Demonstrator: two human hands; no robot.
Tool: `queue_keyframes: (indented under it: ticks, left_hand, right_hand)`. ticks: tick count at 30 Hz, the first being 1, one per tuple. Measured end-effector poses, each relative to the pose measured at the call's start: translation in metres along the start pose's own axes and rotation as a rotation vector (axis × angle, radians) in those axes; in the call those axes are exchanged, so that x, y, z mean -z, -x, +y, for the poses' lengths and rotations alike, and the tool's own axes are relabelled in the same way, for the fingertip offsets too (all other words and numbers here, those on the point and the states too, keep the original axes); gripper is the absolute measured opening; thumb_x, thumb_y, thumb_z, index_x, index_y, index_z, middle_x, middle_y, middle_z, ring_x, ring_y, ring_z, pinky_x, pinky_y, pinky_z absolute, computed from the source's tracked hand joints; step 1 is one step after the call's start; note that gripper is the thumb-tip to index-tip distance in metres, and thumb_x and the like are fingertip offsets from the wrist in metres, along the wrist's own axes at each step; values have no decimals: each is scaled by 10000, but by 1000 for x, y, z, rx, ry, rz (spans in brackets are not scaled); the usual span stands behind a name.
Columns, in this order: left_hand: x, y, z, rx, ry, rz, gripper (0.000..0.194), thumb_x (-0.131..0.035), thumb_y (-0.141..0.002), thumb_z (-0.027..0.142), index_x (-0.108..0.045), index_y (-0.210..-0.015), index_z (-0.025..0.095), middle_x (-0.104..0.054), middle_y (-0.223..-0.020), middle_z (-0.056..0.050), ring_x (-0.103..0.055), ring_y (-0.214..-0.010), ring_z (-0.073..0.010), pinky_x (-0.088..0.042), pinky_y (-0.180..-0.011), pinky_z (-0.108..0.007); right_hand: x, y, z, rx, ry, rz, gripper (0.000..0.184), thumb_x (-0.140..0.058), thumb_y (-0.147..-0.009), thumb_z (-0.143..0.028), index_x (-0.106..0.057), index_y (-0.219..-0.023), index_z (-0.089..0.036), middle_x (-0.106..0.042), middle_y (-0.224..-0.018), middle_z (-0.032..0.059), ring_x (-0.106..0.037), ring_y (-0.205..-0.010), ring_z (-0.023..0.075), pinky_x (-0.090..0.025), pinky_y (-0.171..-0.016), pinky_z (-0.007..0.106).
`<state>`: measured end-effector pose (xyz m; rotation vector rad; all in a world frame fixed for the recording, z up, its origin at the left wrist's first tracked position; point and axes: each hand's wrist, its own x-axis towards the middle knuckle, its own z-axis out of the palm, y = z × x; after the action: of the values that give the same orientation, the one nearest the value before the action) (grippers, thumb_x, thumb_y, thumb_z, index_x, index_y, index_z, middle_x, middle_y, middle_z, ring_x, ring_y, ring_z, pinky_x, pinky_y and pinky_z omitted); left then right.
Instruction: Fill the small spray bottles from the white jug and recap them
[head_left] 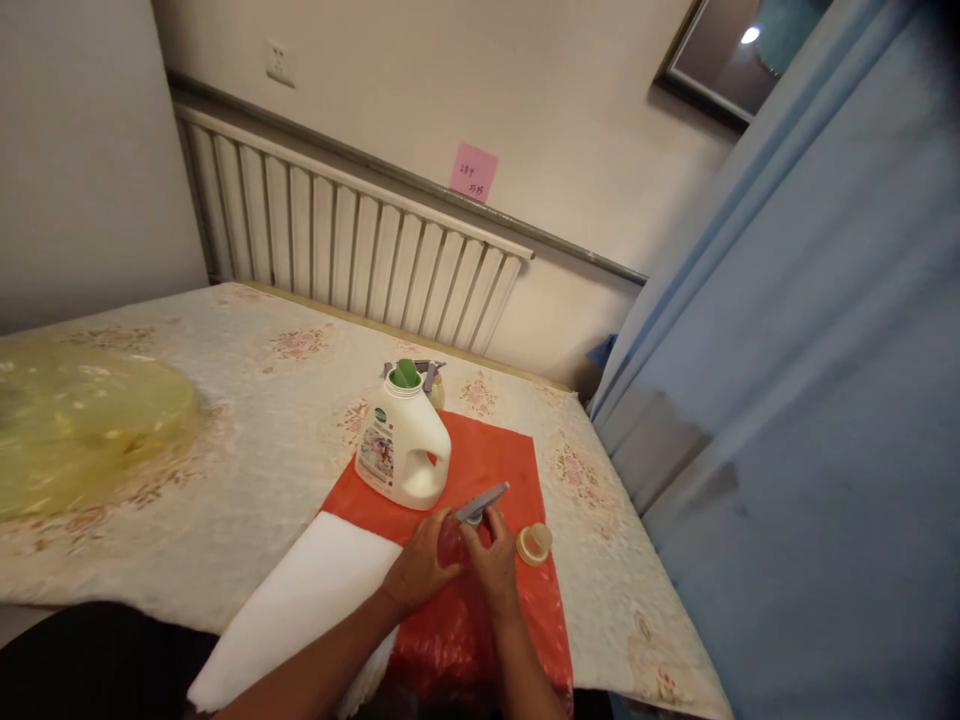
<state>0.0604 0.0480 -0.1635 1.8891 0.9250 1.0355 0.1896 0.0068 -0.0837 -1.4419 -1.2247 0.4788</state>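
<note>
A small see-through bottle (451,540) with a grey spray head (482,502) is between my hands, above a red plastic sheet (495,460). My left hand (426,562) wraps round the bottle's body. At the neck, the fingers of my right hand (491,555) are closed on the spray head. Just beyond stands a white detergent jug (409,450), uncapped, with a green spout in its mouth. A pale yellowish cap (534,543) lies to the right of my right hand. Behind the jug, another grey spray head (433,375) is partly hidden.
A flowered cloth (300,345) covers the table. White cloth or paper (300,590) lies left of my forearms. A big yellow clear plastic bag (90,420) rests at the far left. A radiator (345,220) runs along the wall; a blue curtain (787,400) hangs at right.
</note>
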Motion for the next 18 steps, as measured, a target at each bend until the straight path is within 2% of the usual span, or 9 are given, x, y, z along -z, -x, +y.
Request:
queue_keyframes:
  ticks: [3, 9, 18]
  left_hand:
    - [-1, 0, -2, -3, 4, 2, 777, -741, -729, 348, -381, -1405, 216, -499, -1401, -155, -456, -1320, -338, -353, -1110, -551]
    - [-4, 0, -9, -2, -28, -6, 768, -721, -733, 299, -358, -1400, 184, -488, -1399, -161, -451, -1324, -312, -353, -1118, -513]
    - [-3, -1, -6, 8, -22, -1, 778, -725, -715, 292, -371, -1402, 198, -489, -1404, -164, -446, -1329, -337, -343, -1118, -544]
  right_hand:
    - [2, 0, 1, 7, -1, 0, 207, -647, -736, -305, -700, -899, -189, -707, -900, 31, -631, -874, 213, -471, -830, 319]
    - [-6, -2, 7, -18, -6, 50, 210, -678, -688, -265, -665, -873, -167, -701, -841, 28, -619, -775, 191, -477, -759, 296]
    - [-1, 1, 4, 15, -8, 19, 206, -661, -725, -289, -703, -901, -191, -716, -899, 34, -633, -862, 209, -479, -818, 308]
